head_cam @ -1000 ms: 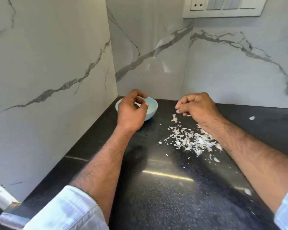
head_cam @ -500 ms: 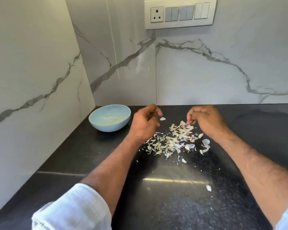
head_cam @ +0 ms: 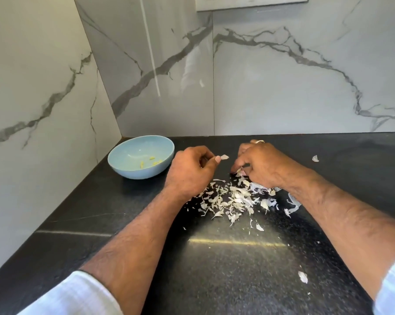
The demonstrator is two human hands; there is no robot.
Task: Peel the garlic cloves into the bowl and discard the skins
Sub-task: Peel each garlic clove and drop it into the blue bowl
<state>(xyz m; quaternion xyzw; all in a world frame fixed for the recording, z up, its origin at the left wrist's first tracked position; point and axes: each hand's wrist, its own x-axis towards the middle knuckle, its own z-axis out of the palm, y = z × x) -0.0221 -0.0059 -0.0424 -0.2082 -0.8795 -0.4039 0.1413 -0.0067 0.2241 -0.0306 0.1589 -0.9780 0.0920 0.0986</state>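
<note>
Black counter [head_cam: 214, 280] — bowl [head_cam: 132, 171], skins [head_cam: 235, 198].

The white switch plate on the wall [head_cam: 252, 3] is cut off by the top edge, far above both hands. The curled fingers of the right hand [head_cam: 263, 164] dig into the pile of thin white garlic skins [head_cam: 234, 198], and whatever they hold is hidden. The left hand [head_cam: 192, 171] covers the pile's left edge. The small yellow bits in the pale blue round bowl [head_cam: 123, 165], just left of that hand, are too small to tell apart. Both white sleeves [head_cam: 73, 294] run off the bottom.
</note>
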